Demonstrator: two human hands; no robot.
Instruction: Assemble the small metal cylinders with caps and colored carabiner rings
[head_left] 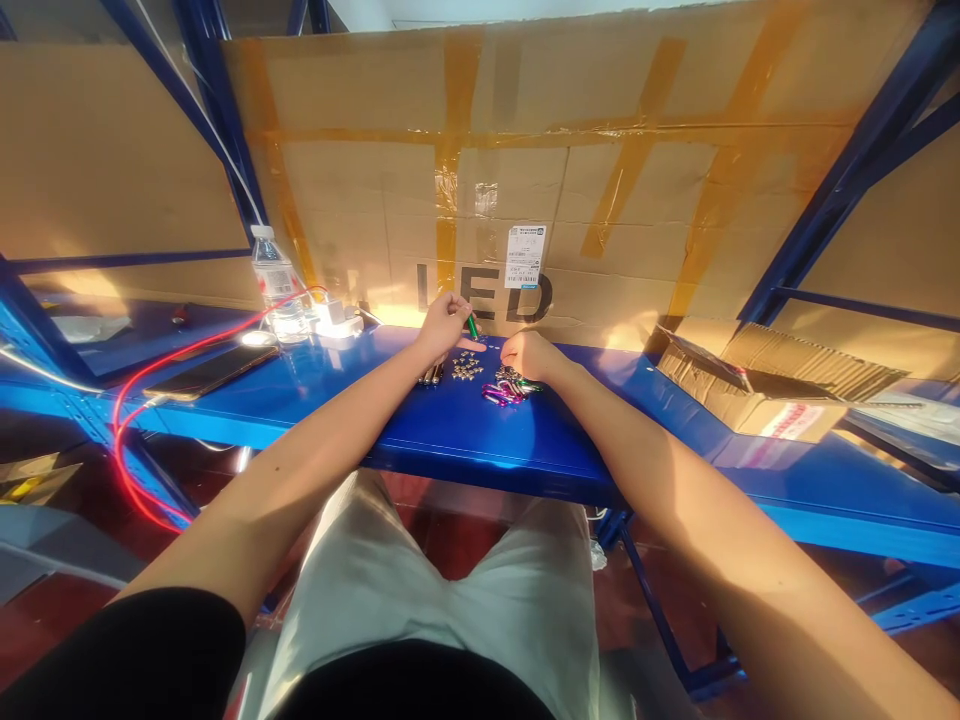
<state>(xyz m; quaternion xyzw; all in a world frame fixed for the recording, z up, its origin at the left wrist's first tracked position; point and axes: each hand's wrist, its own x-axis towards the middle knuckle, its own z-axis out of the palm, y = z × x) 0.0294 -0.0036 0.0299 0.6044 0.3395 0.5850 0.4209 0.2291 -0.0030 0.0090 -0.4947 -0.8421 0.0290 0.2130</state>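
Observation:
My left hand point(444, 328) is closed on a small green cylinder point(472, 326), held upright between the fingertips above the blue shelf point(465, 440). Under that hand lie several dark, slim cylinders point(431, 374), partly covered by it. Small metallic pieces point(466, 368) are scattered between my two hands. My right hand point(531, 356) has its fingers curled down to the shelf top; what they pinch, if anything, is hidden. Just in front of it sits a little pile of shiny clips point(506, 390) in purple, pink and silver, with a green one point(529, 386) at its right side.
A large cardboard panel point(360, 200) marked LED stands behind the shelf. At left are a water bottle point(279, 285), a phone point(214, 372), a white charger point(336, 318) and a red glowing cable point(180, 350). An open cardboard box point(795, 412) sits at right, near blue rack posts point(832, 180).

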